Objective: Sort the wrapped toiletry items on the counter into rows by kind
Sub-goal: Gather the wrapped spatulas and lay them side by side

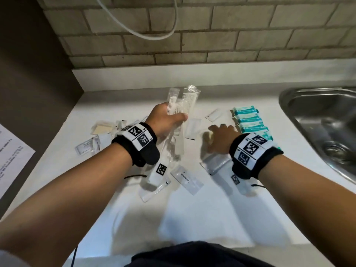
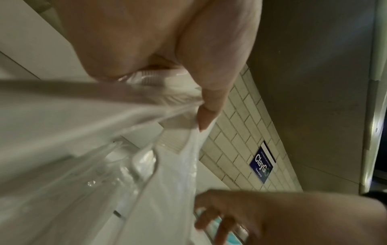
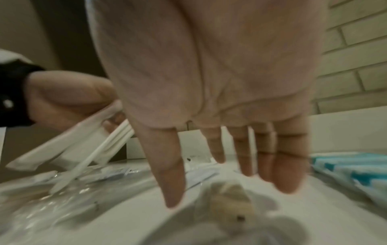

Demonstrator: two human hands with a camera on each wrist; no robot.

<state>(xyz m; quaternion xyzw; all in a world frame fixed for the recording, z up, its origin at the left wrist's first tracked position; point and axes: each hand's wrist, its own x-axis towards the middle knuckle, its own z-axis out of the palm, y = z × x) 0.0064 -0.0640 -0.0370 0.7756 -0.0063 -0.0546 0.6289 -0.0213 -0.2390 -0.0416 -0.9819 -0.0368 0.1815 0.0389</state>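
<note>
My left hand (image 1: pixel 167 118) grips a bundle of white combs (image 1: pixel 183 101) in clear wrappers, lifted above the middle of the white counter (image 1: pixel 192 218). In the left wrist view the thumb (image 2: pixel 209 92) pinches the plastic of the combs (image 2: pixel 125 132). My right hand (image 1: pixel 219 135) hovers flat with straight, spread fingers and holds nothing. It is just left of a row of teal soap packets (image 1: pixel 250 120). The right wrist view shows the right hand (image 3: pixel 220 99) above a clear-wrapped beige item (image 3: pixel 230 203), with the teal packets (image 3: pixel 351 167) at the right. A toothpaste sachet (image 1: pixel 186 179) lies nearer to me.
Loose flat sachets (image 1: pixel 192 128) and small wrapped items (image 1: pixel 102 130) lie scattered left and centre. A steel sink (image 1: pixel 317 116) is set in at the right. A printed sheet (image 1: pixel 9 157) lies at far left by a dark panel (image 1: pixel 38 74). A cable (image 1: pixel 154 35) hangs over the tiled wall.
</note>
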